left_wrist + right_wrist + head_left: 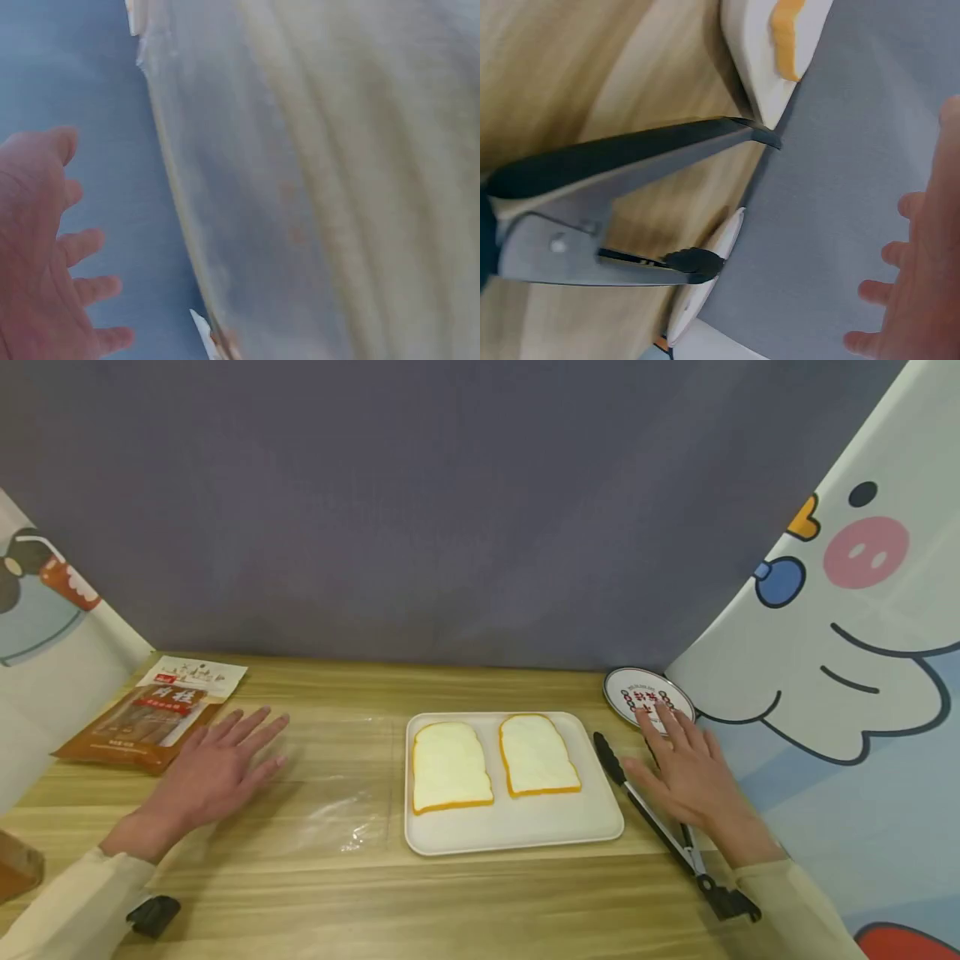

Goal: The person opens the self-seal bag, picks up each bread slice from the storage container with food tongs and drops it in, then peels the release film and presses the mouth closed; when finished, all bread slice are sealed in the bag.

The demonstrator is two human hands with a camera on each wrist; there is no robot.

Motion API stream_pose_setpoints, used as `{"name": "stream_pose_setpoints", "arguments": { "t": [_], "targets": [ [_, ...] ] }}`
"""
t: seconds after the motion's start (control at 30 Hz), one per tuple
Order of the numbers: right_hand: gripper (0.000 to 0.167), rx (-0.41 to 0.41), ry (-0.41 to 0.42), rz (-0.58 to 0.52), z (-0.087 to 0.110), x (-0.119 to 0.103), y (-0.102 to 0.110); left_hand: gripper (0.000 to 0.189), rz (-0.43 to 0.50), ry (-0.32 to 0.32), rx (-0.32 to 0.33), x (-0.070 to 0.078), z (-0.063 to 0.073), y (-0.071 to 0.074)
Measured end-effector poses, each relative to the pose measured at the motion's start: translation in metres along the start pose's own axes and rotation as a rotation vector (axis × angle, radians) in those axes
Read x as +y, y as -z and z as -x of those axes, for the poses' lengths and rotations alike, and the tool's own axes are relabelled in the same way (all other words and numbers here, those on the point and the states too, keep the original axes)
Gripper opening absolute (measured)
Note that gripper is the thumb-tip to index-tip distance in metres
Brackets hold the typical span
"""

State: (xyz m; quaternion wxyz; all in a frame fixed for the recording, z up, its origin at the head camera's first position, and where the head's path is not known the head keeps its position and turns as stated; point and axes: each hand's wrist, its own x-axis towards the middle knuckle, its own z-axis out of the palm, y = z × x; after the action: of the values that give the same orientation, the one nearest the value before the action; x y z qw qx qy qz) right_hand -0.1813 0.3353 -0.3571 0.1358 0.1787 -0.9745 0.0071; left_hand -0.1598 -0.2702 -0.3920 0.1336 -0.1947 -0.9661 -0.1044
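My left hand (217, 766) hovers with spread fingers between a brown-and-white food packet (150, 714) and a clear plastic bag (337, 793) lying flat on the table. Over the tongs (660, 827) on the right is my right hand (690, 772), its fingers straight and holding nothing. The tongs have black grips and tips with metal arms; the hand covers part of them. Two bread slices (452, 766) (538, 754) with orange crusts lie side by side on a white tray (517, 827). Both wrist views show empty palms (30, 247) (922, 270) with extended fingers.
A round white plate (637, 685) with red print stands at the back right, partly behind the right fingers. A brown box corner (17, 867) shows at the left edge. A grey partition (420, 527) closes the back, with cartoon-printed panels (862, 635) at the sides.
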Motion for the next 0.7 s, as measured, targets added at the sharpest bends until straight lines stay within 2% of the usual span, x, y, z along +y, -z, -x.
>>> {"name": "stream_pose_setpoints", "arguments": {
  "t": [0.17,0.3,0.43,0.57,0.7],
  "targets": [
    [0.071,-0.023,-0.001,0.021,0.009,0.003,-0.009,0.057,-0.011,-0.016,-0.03,-0.007,0.004,-0.008],
    [0.071,-0.04,-0.007,0.029,0.019,0.004,-0.016,0.057,0.018,-0.019,-0.068,-0.015,0.007,-0.012],
    [0.071,-0.038,-0.01,0.019,0.025,0.003,-0.021,0.055,0.05,-0.029,-0.075,-0.019,0.009,-0.014],
    [0.07,-0.035,0.0,0.011,0.024,-0.003,-0.024,0.052,0.049,-0.049,-0.078,-0.019,0.007,-0.015],
    [0.068,-0.036,0.05,0.0,0.012,-0.023,-0.024,0.052,0.036,-0.064,-0.093,-0.018,0.007,-0.016]
  ]
}}
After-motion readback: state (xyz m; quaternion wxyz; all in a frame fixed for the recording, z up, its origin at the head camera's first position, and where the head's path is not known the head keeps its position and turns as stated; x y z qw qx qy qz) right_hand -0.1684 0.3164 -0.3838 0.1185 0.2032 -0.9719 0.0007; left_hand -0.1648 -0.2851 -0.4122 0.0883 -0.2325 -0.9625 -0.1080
